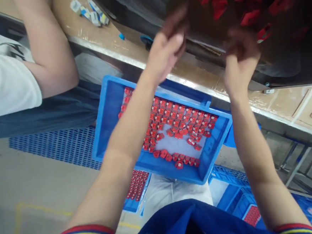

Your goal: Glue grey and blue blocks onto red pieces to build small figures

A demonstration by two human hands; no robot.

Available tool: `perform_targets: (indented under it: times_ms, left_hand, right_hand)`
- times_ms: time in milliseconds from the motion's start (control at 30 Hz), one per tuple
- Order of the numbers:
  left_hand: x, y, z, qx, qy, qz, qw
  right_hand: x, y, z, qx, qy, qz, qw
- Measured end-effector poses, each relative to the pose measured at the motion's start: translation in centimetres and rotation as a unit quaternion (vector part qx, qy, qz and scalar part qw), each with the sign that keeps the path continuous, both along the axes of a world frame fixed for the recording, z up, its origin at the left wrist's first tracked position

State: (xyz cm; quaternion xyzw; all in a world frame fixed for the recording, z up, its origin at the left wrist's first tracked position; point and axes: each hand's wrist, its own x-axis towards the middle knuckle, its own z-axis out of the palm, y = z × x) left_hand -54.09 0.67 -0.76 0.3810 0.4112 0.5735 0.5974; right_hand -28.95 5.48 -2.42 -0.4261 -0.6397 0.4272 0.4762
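My left hand (164, 52) is at the near edge of a dark bin (148, 3), its fingers smeared by motion and partly in shadow. Farther right, my right hand (240, 64) reaches over the same edge, fingertips blurred and dark near loose red plastic parts (250, 17). Whether either hand holds a part cannot be made out. Below my forearms a blue tray (100, 124) lies tilted across my lap, with rows of small red parts (172, 114) on its pale base. Some parts in its middle lie out of line, and my left forearm hides a portion of the rows.
A brown workbench (130, 54) with a metal edge runs behind the tray. Small white, blue and yellow pieces (90, 13) lie on it. At left is another person's bent arm (49, 49). More blue trays with red parts (136, 186) stand below.
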Motion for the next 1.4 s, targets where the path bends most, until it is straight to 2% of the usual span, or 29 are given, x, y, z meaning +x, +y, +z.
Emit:
perform_targets:
  times_ms: [33, 67, 133, 167, 200, 233, 267, 333, 400, 500, 600, 667, 767, 900, 1100, 1267, 1333, 1400]
  left_hand:
    - [-0.1, -3.1, -0.8, -0.015, -0.014, -0.04, 0.999]
    - [-0.2, -6.3, -1.9, -0.038, -0.024, -0.082, 0.996]
    - [-0.4, -12.4, -4.5, -0.091, -0.031, -0.183, 0.978]
    - [-0.4, -15.2, -6.0, -0.132, 0.003, -0.225, 0.965]
    - [-0.4, -17.9, -7.4, -0.176, 0.076, -0.234, 0.953]
    - [-0.3, -20.4, -8.6, -0.217, 0.177, -0.205, 0.938]
    - [0.0, -22.6, -9.6, -0.241, 0.226, -0.179, 0.927]
    - [0.6, -26.5, -10.8, -0.273, 0.287, -0.135, 0.908]
    - [1.6, -29.3, -11.2, -0.293, 0.323, -0.113, 0.893]
    - [3.3, -31.0, -11.1, -0.311, 0.35, -0.114, 0.876]
    - [5.5, -30.3, -11.2, -0.329, 0.366, -0.12, 0.862]
    - [7.1, -29.1, -11.3, -0.356, 0.397, -0.124, 0.837]
    - [9.2, -27.7, -11.5, -0.392, 0.429, -0.137, 0.802]
    - [10.8, -27.9, -11.8, -0.381, 0.429, -0.132, 0.808]
    - [10.5, -32.0, -12.0, -0.36, 0.433, -0.158, 0.811]
    - [8.3, -36.9, -11.2, -0.376, 0.416, -0.215, 0.8]
    - [7.1, -38.1, -11.1, -0.386, 0.403, -0.235, 0.796]
    - [6.2, -38.4, -11.4, -0.391, 0.394, -0.245, 0.795]
  right_hand:
    - [-0.3, -4.5, 0.0, 0.016, -0.038, -0.034, 0.999]
    - [-0.5, -8.8, -0.3, 0.013, -0.068, -0.035, 0.997]
    - [-0.5, -16.2, -1.7, -0.053, -0.126, -0.006, 0.991]
    - [-0.3, -19.3, -2.6, -0.104, -0.163, -0.002, 0.981]
    - [0.1, -22.0, -3.7, -0.148, -0.209, -0.015, 0.966]
    - [0.7, -24.3, -4.7, -0.168, -0.234, -0.035, 0.957]
    - [1.4, -26.4, -5.6, -0.184, -0.253, -0.056, 0.948]
    - [2.9, -29.7, -6.9, -0.214, -0.294, -0.1, 0.926]
    - [4.1, -32.0, -7.9, -0.248, -0.334, -0.125, 0.901]
    - [4.7, -33.4, -8.9, -0.294, -0.387, -0.133, 0.864]
    - [4.0, -32.9, -9.8, -0.328, -0.431, -0.141, 0.828]
    - [3.1, -32.3, -10.2, -0.343, -0.456, -0.144, 0.808]
    - [1.2, -32.0, -10.3, -0.353, -0.48, -0.115, 0.795]
    - [-0.7, -32.9, -10.0, -0.351, -0.493, -0.048, 0.795]
    - [0.5, -36.2, -8.6, -0.358, -0.483, 0.064, 0.796]
    - [3.1, -38.4, -7.1, -0.367, -0.439, 0.147, 0.806]
    - [4.3, -38.3, -6.9, -0.372, -0.423, 0.154, 0.812]
    - [5.3, -38.2, -7.1, -0.384, -0.426, 0.128, 0.809]
